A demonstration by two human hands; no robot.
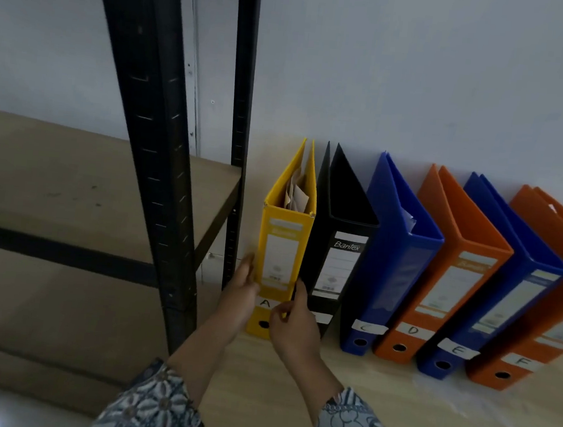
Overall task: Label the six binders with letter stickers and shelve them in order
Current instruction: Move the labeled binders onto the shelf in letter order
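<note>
Pale wall (424,72) backs the bench (290,393), where six binders (438,280) lean in a row, stickers (413,330) A to F (B is hidden). Left hand (241,292) presses flat, fingers together, on the side of the yellow binder (281,258). Right hand (292,321) fingers (301,292) slip btw. it and the black binder (338,253), thumb on the spine, pinching it, prob. to lift it to the shelf (70,175) w/ both hands.

The left sleeve (151,407) and right sleeve (352,426) are dark blue, printed with pale floral motifs.
</note>
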